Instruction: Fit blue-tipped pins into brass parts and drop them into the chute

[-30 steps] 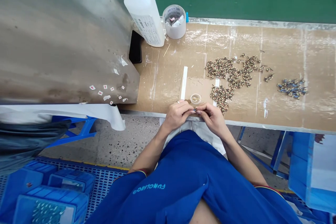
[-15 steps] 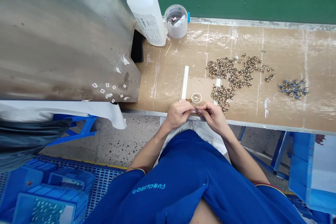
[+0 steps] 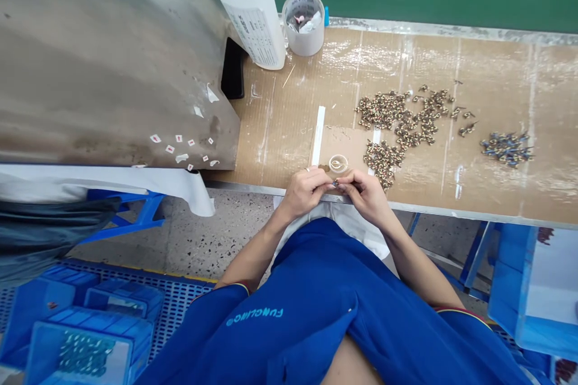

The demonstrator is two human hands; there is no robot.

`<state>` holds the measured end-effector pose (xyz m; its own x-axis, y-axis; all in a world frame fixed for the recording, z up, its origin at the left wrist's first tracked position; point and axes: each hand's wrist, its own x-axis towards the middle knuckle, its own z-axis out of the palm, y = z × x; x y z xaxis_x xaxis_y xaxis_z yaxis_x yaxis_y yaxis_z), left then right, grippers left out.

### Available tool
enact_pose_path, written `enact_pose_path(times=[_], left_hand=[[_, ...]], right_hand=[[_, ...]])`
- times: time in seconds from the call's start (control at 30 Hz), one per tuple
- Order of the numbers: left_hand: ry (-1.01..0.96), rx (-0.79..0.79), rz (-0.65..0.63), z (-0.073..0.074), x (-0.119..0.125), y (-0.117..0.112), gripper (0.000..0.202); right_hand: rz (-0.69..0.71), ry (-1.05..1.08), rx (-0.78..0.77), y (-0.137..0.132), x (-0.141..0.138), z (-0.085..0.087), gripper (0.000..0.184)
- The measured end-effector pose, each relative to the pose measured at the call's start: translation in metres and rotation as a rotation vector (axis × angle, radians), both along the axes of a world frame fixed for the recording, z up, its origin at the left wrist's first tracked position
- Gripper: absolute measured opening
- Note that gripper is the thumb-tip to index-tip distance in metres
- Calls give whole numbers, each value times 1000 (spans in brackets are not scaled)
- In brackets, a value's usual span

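At the table's front edge my left hand [image 3: 307, 191] and my right hand [image 3: 365, 194] meet, fingertips pinched together around one small metal part [image 3: 335, 183]. Fingers cover most of that part; a dark or bluish bit shows between them. Just beyond the fingertips stands a small round clear cup [image 3: 338, 163] with something pale yellow in it. To the right of the cup lies a heap of small brass-coloured parts [image 3: 383, 109]. Farther right is a smaller pile of similar parts with blue on them [image 3: 507, 149].
A white bottle [image 3: 253, 18] with a blue cap, a tape roll [image 3: 305, 42] holding scraps and a black phone-like object [image 3: 233, 69] stand at the back left. A metal surface [image 3: 112, 72] bears small stickers. White strips [image 3: 318, 135] lie on the cardboard. Blue crates [image 3: 81, 337] sit below.
The view has shifted slightly, so the table things sit a little higher in the picture. Both hands keep their pinch at the same place by the cup.
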<state>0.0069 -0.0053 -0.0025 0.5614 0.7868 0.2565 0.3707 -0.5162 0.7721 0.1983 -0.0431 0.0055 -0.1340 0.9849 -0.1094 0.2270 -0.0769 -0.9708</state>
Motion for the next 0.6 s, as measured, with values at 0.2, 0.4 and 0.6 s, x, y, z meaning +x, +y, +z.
enact_pose_path(times=[0.2, 0.4, 0.6], left_hand=[[-33, 9, 5, 2, 1, 2, 34], [-78, 66, -6, 3, 1, 3, 32], [-57, 17, -2, -1, 1, 2, 35]], right_hand=[[-110, 119, -78, -5, -2, -2, 26], [-93, 145, -118, -4, -2, 0, 28], [-34, 122, -129, 0, 0, 1, 24]])
